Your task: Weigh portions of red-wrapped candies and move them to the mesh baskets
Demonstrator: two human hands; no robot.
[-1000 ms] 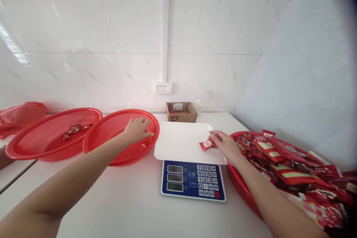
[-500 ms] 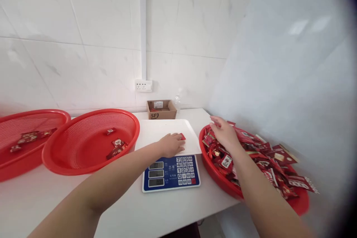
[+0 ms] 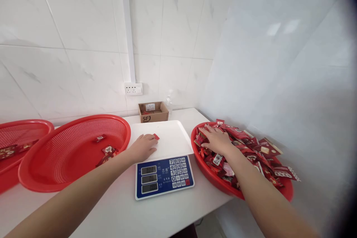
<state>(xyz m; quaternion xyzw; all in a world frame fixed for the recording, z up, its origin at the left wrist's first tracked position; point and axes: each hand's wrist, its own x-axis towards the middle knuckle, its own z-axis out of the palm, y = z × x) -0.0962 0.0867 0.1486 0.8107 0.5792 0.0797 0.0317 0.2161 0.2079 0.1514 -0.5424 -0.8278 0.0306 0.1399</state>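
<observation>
My left hand (image 3: 143, 148) is closed over a small red packet (image 3: 156, 137), one corner of which sticks out past the fingers. It is above the left part of the white pan (image 3: 173, 137) of a digital scale (image 3: 164, 178) with a blue keypad panel. My right hand (image 3: 216, 139) lies over the heap of red snack packets (image 3: 251, 148) in the right red basket (image 3: 213, 182), fingers spread and touching the packets. Whether anything is under its palm is hidden. A red mesh basket (image 3: 67, 130) with a few packets (image 3: 108, 150) stands left of the scale.
Another red basket (image 3: 25, 126) with packets is at the far left edge. Behind the scale are an open cardboard box (image 3: 153, 113) and a clear plastic bottle (image 3: 169, 100) against the tiled wall. A grey-white panel (image 3: 279, 81) rises behind the right basket. The white table's front edge (image 3: 206, 217) shows below.
My left hand with the red packet has moved left across the scale pan. My right hand has lowered onto the packets in the right basket. The view has shifted to the right.
</observation>
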